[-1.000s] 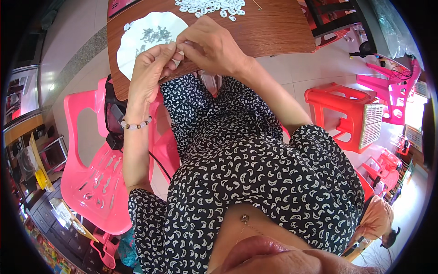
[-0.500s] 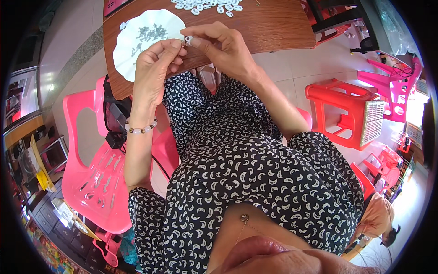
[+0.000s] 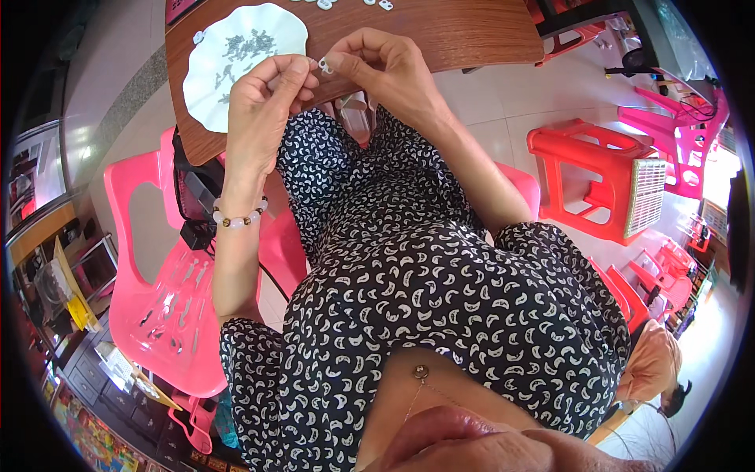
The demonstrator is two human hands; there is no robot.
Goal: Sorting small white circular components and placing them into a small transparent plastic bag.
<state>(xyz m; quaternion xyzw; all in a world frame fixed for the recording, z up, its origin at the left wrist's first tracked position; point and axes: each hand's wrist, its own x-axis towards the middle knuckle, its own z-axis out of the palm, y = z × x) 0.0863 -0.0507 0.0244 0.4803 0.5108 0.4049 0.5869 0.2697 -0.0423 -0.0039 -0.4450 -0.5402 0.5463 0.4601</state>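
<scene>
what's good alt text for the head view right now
A bare right hand pinches a small white plastic-looking piece near the bare left hand, at the edge of a brown wood-grain table. A white wavy-rimmed plate on it holds small grey pieces.

We see a smooth, plastic-looking finish on the small piece [image 3: 325, 67] and plate [image 3: 202, 102], satiny wood grain on the table [image 3: 464, 35], glossy plastic chair [image 3: 161, 354], matt cloth dress [image 3: 440, 291]
</scene>
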